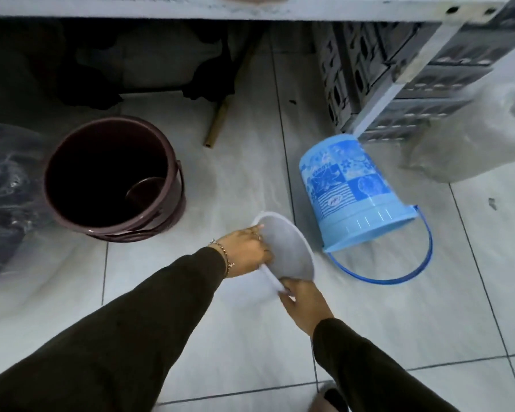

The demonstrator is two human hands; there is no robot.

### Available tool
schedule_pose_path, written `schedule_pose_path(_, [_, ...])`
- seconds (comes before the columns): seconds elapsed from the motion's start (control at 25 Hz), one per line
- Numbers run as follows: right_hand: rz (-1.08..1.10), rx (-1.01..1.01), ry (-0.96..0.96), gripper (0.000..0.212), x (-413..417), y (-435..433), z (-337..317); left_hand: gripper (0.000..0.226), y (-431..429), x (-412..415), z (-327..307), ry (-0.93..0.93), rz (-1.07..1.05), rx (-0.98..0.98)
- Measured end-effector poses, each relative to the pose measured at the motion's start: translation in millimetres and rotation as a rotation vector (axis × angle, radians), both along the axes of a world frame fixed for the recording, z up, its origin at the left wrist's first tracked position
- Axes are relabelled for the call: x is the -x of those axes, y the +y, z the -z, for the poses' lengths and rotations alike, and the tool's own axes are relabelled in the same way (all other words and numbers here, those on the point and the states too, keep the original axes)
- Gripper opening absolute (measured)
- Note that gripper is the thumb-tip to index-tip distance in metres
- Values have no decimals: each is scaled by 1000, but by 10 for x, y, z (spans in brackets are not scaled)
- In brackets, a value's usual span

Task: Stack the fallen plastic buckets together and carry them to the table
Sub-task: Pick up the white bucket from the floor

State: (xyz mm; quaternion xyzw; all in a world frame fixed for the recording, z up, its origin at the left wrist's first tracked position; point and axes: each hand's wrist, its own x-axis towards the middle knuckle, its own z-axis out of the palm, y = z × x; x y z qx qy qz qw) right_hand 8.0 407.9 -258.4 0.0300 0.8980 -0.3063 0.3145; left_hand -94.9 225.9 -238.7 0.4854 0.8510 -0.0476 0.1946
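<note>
A small white bucket (289,248) is tilted above the floor, its mouth turned to the right, held by both hands. My left hand (246,252) grips its upper left rim. My right hand (302,301) pinches the lower rim. A dark maroon bucket (116,176) stands upright on the floor to the left, with a small cup-like thing inside it. To the right a blue patterned bucket (351,194) rests upside down and tilted on the tiles, its blue handle (399,278) lying on the floor. The table (250,7) edge runs across the top.
A grey slotted plastic crate (399,69) and a white table leg (399,87) stand at the back right. A clear plastic bag (6,185) lies at the left, a pale sack (473,138) at the right, and a stick (217,123) on the tiles under the table.
</note>
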Motion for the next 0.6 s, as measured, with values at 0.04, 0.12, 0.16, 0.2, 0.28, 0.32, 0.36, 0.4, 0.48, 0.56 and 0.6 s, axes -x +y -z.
schedule_pose_path(0.04, [-169,-101,87,26,-118,-8,-38,31,-136,-164,-16,-49,-5,26])
schedule_pose_path(0.12, [-437,-174,137,40,-390,-86,-82,34,-385,-631,9,-176,-46,99])
schedule_pose_path(0.16, [-555,-243,144,42,-527,-146,-87,37,-477,-894,48,-231,-75,136])
schedule_pose_path(0.2, [-631,-296,144,40,-672,-207,-64,38,-528,-1138,90,-272,-107,175])
schedule_pose_path(0.28, [-771,-373,110,33,-1007,-282,84,37,-532,-1590,224,-331,-163,224])
schedule_pose_path(0.32, [-828,-409,98,30,-1159,-297,153,35,-506,-1790,303,-314,-165,228])
schedule_pose_path(0.36, [-885,-454,77,27,-1244,-310,183,31,-479,-1919,356,-264,-147,231])
schedule_pose_path(0.4, [-926,-477,45,24,-1292,-298,182,30,-456,-2014,395,-203,-140,222])
schedule_pose_path(0.48, [-910,-458,22,26,-1339,-213,212,37,-436,-2141,506,-219,-176,241])
schedule_pose_path(0.56, [-916,-435,33,43,-1307,-20,263,43,-428,-2119,496,-274,-177,304])
schedule_pose_path(0.6, [-917,-419,76,53,-1255,75,200,48,-416,-2070,430,-298,-176,313])
